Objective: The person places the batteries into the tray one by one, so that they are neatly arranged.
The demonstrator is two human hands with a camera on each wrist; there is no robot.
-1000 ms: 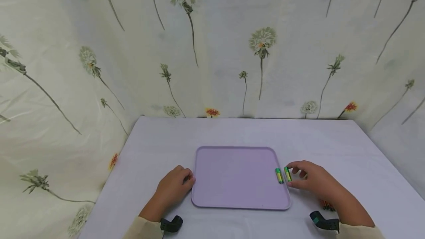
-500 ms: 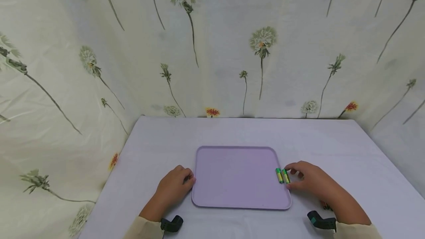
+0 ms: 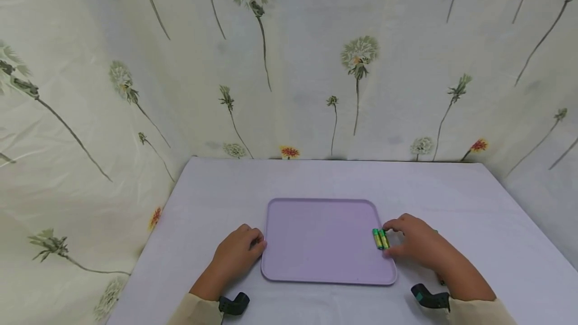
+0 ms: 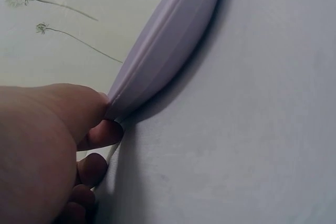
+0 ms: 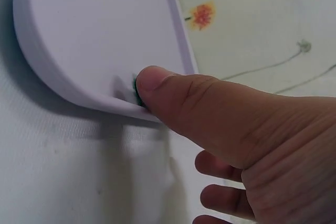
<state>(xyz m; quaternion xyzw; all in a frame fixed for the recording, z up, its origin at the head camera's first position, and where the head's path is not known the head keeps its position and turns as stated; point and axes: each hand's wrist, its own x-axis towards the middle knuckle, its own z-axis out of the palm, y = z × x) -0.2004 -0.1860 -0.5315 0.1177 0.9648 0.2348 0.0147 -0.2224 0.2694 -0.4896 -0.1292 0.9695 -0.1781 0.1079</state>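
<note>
A flat lilac tray [image 3: 320,239] lies on the table. My left hand [image 3: 239,252] holds its left rim, the thumb on the edge and the index finger just below it in the left wrist view. My right hand [image 3: 417,242] pinches a green-and-yellow battery [image 3: 385,239] by its two ends, between thumb and index finger, at the tray's right side. Right beside it, on the left, a second matching battery [image 3: 377,239] lies in the tray. In the right wrist view the thumb [image 5: 178,93] covers most of the held battery; only a dark green end [image 5: 139,93] shows.
Under the right forearm, a small dark bit [image 3: 441,280] of the battery pile peeks out, mostly hidden. A white cloth covers the table [image 3: 334,179]. Behind it hangs a dandelion-patterned curtain [image 3: 298,64]. Black wrist-worn devices [image 3: 234,304] sit on both wrists.
My right hand has moved left with its battery, from beyond the tray's right rim to right beside the other battery inside it. The left hand has stayed put.
</note>
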